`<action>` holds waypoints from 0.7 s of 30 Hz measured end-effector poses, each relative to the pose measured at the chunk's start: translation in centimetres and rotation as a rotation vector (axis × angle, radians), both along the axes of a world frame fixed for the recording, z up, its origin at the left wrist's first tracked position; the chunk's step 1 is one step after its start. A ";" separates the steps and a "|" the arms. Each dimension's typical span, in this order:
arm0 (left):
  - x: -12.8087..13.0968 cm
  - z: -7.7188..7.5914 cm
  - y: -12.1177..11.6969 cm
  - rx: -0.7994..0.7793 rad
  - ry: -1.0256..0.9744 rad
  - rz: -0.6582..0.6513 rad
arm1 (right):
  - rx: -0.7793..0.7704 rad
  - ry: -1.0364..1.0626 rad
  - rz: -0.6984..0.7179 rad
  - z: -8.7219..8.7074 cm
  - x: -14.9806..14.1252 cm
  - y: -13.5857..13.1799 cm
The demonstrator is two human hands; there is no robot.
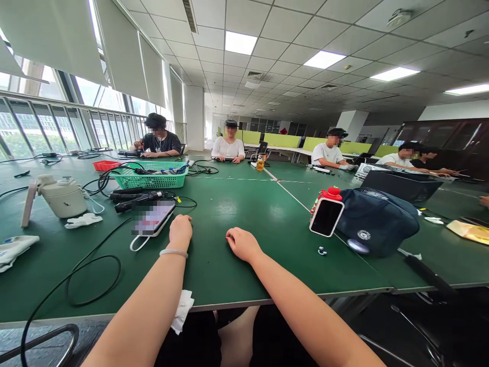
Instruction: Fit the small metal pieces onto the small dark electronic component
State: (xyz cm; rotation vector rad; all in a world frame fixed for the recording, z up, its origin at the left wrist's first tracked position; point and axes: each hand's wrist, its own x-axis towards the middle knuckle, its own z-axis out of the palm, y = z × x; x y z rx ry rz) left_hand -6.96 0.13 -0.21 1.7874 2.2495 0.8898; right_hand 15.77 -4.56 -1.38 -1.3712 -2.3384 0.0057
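The phone (157, 219) lies at ten o'clock from the left hand (181, 231), its length toward one; the right hand (243, 244) is farther. Both curl; whether grasping, I cannot tell.

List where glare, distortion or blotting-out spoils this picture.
Head view: ceiling light panels burn out white; head view: pale reflections spot the green table beyond the right hand; head view: pixelation covers part of the phone beside the left hand; head view: the forearms look stretched toward the bottom edge.
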 end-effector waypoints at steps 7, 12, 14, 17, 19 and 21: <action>-0.1 0.0 0.2 -0.033 0.091 0.039 | -0.029 0.023 0.016 -0.4 0.2 0.3; -0.1 0.0 0.3 -0.045 0.131 0.065 | -0.044 0.038 0.029 -0.5 0.4 0.4; 0.0 0.1 0.3 -0.042 0.146 0.064 | -0.047 0.043 0.032 -0.5 0.4 0.5; 0.0 0.1 0.3 -0.028 0.168 0.053 | -0.058 0.045 0.029 -0.4 0.4 0.4; 0.0 0.1 0.3 -0.020 0.177 0.051 | -0.066 0.046 0.025 -0.4 0.4 0.4; 0.0 0.0 0.4 -0.016 0.180 0.054 | -0.070 0.047 0.022 -0.4 0.4 0.4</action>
